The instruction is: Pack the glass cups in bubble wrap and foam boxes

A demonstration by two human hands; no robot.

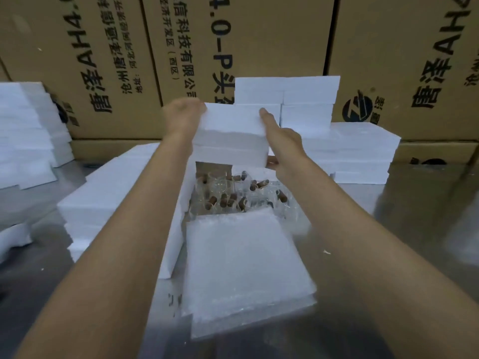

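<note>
Both hands, left hand [181, 117] & right hand [282, 143], grasp foam box [230, 136] by its ends: prob light, stiff but crumbly, so grip flat sides w/o squeezing.

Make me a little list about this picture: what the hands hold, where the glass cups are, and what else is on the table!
Held thing: white foam box, lifted above the table
Left hand: grips the box's left end
Right hand: grips the box's right side
Glass cups: clustered under the held box, with brown corks
Bubble wrap: flat stack nearest the camera
Other foam boxes: stacked behind
Background: cardboard cartons with printed writing
</note>
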